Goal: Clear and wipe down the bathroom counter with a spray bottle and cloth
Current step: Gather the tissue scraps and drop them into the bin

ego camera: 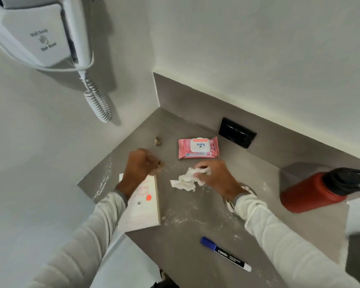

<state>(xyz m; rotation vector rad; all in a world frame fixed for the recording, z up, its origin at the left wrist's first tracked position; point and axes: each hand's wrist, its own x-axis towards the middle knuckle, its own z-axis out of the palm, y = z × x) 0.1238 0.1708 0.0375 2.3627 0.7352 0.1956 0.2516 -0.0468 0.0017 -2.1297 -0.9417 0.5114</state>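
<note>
A grey counter point(195, 242) dusted with white powder fills the middle of the view. My right hand point(214, 177) pinches a crumpled white tissue point(185, 180) that lies on the counter. My left hand point(140, 165) is curled into a fist just above the top edge of a white book point(142, 206); something small and brownish shows at its fingers, blurred. A pink wet-wipes pack point(198, 148) lies flat behind the hands. A small brown scrap point(157, 140) sits near the left wall. No spray bottle is in view.
A blue marker point(226, 254) lies near the front edge. A red bottle with a black cap point(312, 190) stands at the right. A round metal fitting point(229, 204) sits under my right wrist. A black socket plate point(237, 132) is on the backsplash. A wall hair dryer point(42, 34) hangs upper left.
</note>
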